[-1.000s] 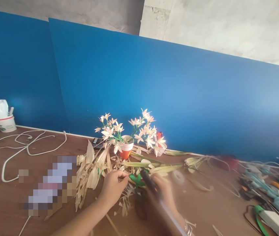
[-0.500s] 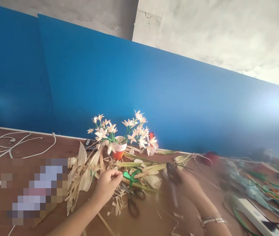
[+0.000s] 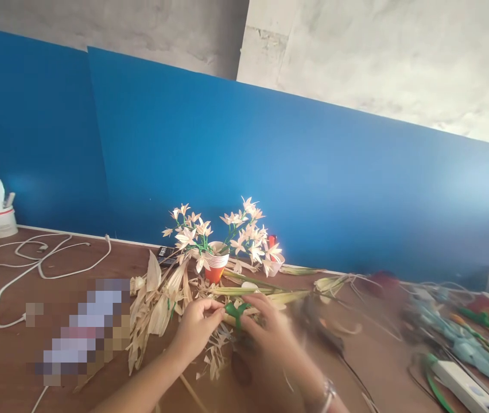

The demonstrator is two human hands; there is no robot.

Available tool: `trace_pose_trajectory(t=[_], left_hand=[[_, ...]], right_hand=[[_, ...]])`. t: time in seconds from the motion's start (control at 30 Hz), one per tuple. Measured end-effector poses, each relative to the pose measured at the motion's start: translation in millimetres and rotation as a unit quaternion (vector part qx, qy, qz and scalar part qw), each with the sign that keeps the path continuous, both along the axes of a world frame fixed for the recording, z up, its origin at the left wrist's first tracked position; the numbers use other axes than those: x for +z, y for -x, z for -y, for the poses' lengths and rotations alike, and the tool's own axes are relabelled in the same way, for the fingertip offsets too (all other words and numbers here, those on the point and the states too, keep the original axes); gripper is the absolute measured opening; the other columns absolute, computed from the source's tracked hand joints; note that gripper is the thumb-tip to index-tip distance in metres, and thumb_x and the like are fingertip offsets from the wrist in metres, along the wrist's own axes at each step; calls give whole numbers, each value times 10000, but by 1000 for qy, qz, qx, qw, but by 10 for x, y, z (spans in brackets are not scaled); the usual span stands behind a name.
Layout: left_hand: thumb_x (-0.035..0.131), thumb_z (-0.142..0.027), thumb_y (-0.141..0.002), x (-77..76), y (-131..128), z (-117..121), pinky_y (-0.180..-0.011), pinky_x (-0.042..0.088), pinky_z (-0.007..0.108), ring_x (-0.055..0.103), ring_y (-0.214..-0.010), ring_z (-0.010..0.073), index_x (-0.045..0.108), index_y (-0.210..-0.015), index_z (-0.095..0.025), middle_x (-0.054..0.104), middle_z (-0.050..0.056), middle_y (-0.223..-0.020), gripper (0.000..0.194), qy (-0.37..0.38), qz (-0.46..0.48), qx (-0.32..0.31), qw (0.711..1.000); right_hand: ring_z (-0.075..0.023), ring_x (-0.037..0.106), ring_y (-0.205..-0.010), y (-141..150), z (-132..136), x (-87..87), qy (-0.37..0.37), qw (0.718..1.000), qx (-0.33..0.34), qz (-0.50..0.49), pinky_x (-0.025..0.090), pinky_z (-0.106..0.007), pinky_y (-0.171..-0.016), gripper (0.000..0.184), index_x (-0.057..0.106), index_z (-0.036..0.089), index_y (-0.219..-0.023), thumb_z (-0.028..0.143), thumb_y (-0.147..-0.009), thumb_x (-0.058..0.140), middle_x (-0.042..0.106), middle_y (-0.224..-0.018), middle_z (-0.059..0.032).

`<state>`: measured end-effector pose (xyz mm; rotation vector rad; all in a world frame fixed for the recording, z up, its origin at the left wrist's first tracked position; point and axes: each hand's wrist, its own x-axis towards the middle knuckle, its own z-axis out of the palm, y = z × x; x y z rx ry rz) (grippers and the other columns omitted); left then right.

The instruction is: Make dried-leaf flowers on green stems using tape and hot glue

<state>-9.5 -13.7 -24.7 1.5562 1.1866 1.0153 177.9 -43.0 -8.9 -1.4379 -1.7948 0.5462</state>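
My left hand (image 3: 201, 324) pinches the left end of a glossy green ribbon-like piece (image 3: 236, 311) between thumb and fingertips. Over its other end reaches my right hand (image 3: 268, 324), thumb and fingers apart; whether they touch the green is unclear. Dark scissors (image 3: 241, 367) lie blurred beneath that hand. A dark corded tool shaped like a glue gun (image 3: 324, 330) rests on the table to the right, smeared. Behind the hands, cream husk flowers (image 3: 251, 238) on green stems stand in and around a stack of red and white paper cups (image 3: 215, 269).
Dry husks (image 3: 160, 310) and scraps litter the brown table (image 3: 98, 264). White cables (image 3: 40, 264) and a white tub (image 3: 1, 223) are at left. At right lie a power strip (image 3: 464, 384) and tangled bluish strips (image 3: 468, 344). A blue panel (image 3: 270, 166) rises behind.
My right hand has let go of the dark corded tool and moved left to the green piece. My left hand keeps its pinch. The view has shifted slightly.
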Motion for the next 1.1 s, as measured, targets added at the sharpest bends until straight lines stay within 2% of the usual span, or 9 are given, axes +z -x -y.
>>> trace_pose_trajectory(t=[0.13, 0.27, 0.43, 0.6, 0.7, 0.83, 0.97, 1.03, 1.1], left_hand=[[528, -291, -756, -26, 11, -23, -702, 451, 301, 615, -746, 203, 683, -723, -172, 685, 42, -757, 198, -70, -16, 27, 997], [542, -209, -747, -36, 13, -21, -744, 438, 347, 616, -771, 220, 684, -685, -190, 683, 46, -745, 157, -145, -96, 73, 982], [552, -119, -743, -44, 1, 19, -783, 382, 406, 586, -754, 220, 664, -674, -211, 666, 13, -679, 160, -270, -206, 99, 935], [482, -86, -797, -95, 17, 34, -829, 340, 420, 536, -765, 202, 626, -729, -206, 619, 7, -679, 199, -397, -286, 68, 869], [460, -73, -803, -117, 34, 34, -843, 328, 407, 512, -755, 191, 571, -692, -187, 584, 11, -675, 194, -450, -320, 51, 832], [418, -51, -806, -122, 42, 36, -848, 322, 393, 490, -721, 179, 529, -678, -182, 550, 9, -662, 214, -490, -355, 41, 795], [369, -32, -816, -132, 42, 39, -884, 310, 405, 486, -724, 179, 526, -689, -179, 541, 10, -663, 249, -524, -367, 27, 768], [361, -37, -826, -140, 45, 37, -901, 305, 415, 490, -731, 179, 533, -697, -177, 543, 9, -665, 256, -534, -369, 19, 760], [351, -42, -838, -147, 50, 34, -919, 301, 419, 501, -752, 179, 547, -718, -174, 549, 10, -674, 265, -543, -368, 12, 755]], right_hand=[[-204, 566, -847, 274, -103, -123, 32, 996, 0, -89, 417, -298, -776, 139, 681, 186, -755, 297, -758, 597, 650, -834, -44], [-140, 480, -602, 311, -133, -206, 108, 975, -3, -193, 358, -243, -571, 250, 616, 150, -624, 376, -730, 623, 551, -589, 4], [-93, 379, -533, 433, -39, -136, 153, 938, -26, -308, 291, -214, -520, 272, 572, 137, -569, 366, -651, 693, 465, -531, 34], [-69, 349, -471, 511, -16, -80, 205, 898, -41, -387, 265, -207, -473, 234, 571, 128, -557, 310, -628, 701, 443, -489, 44], [-67, 390, -471, 503, -63, -148, 214, 874, -35, -435, 298, -204, -472, 227, 564, 126, -556, 278, -640, 711, 476, -509, 33], [-88, 480, -479, 491, -127, -260, 260, 841, -70, -469, 370, -212, -459, 238, 582, 122, -625, 305, -691, 721, 526, -556, 21], [-158, 611, -769, 490, -158, -330, 290, 831, -89, -466, 518, -309, -662, 252, 591, 122, -1011, 324, -862, 568, 621, -943, -51], [-191, 598, -918, 484, -167, -355, 301, 826, -97, -466, 516, -380, -769, 296, 540, 148, -1134, 313, -888, 533, 578, -1113, -73], [-208, 587, -960, 476, -175, -375, 310, 822, -104, -467, 505, -402, -800, 317, 532, 151, -1155, 312, -883, 541, 564, -1150, -83]])
